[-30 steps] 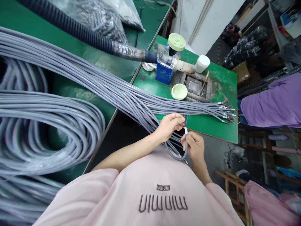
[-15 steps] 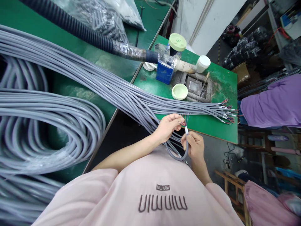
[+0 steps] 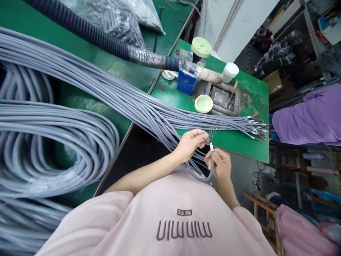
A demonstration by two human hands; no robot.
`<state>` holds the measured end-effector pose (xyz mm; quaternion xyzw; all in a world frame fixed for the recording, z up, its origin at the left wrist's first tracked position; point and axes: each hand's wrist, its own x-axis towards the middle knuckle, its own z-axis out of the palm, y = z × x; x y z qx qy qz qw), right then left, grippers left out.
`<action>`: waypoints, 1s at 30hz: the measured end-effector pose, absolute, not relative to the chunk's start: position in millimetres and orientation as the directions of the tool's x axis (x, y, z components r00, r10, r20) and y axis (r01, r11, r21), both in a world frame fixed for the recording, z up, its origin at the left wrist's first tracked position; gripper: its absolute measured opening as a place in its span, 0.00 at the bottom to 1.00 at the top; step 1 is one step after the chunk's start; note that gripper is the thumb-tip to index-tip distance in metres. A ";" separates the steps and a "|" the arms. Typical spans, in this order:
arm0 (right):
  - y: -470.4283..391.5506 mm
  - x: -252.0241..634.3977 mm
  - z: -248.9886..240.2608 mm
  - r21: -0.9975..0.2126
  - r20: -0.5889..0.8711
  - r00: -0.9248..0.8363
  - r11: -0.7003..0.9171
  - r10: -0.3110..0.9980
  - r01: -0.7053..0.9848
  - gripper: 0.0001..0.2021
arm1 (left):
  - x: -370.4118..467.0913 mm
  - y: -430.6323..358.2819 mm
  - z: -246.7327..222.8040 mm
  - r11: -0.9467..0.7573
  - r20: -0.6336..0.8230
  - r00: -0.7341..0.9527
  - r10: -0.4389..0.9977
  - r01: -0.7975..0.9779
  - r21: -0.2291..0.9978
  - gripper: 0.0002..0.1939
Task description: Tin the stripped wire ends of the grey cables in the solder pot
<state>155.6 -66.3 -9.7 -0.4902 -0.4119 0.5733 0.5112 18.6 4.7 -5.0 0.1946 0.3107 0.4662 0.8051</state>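
Evidently, one grey cable [image 3: 199, 179] is held at the desk's [image 3: 255, 151] near edge, its end opened out.

In the head view, the left hand's [image 3: 193, 143] grip pinches some of the thin wires [image 3: 211, 133], while the right hand's [image 3: 219, 164] grip is closed around the cable just below its white sleeve [image 3: 211, 146]. Outer covering is already off the tip; the wires, red and dark among them, fan apart, so separating them looks partly done, though whether any remain bunched is too small to tell. The cable is smooth, curving in a loop towards the near side; beyond it, a cable bundle [image 3: 149, 103] lies with splayed ends at right.
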 end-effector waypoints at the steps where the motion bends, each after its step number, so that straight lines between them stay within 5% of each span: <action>1: -66.0 155.5 -9.8 -0.972 -0.141 0.003 -0.138 0.990 -0.188 0.14 | 18.6 4.7 -4.7 0.489 -0.320 0.370 0.872 -0.630 0.604 0.13; 11: -63.5 154.7 -8.5 -0.959 -0.153 0.000 -0.148 0.988 -0.241 0.14 | 17.0 1.6 -11.9 0.403 -0.247 0.324 0.913 -0.626 0.668 0.11; 19: -64.9 153.2 -8.5 -0.964 -0.178 -0.008 -0.176 0.984 -0.201 0.16 | 16.8 2.5 -10.4 0.450 -0.247 0.380 0.891 -0.667 0.594 0.09; 30: -64.5 153.8 -10.3 -0.963 -0.198 -0.023 -0.199 0.980 -0.182 0.16 | 15.8 3.9 -6.8 0.379 -0.235 0.305 0.923 -0.611 0.695 0.11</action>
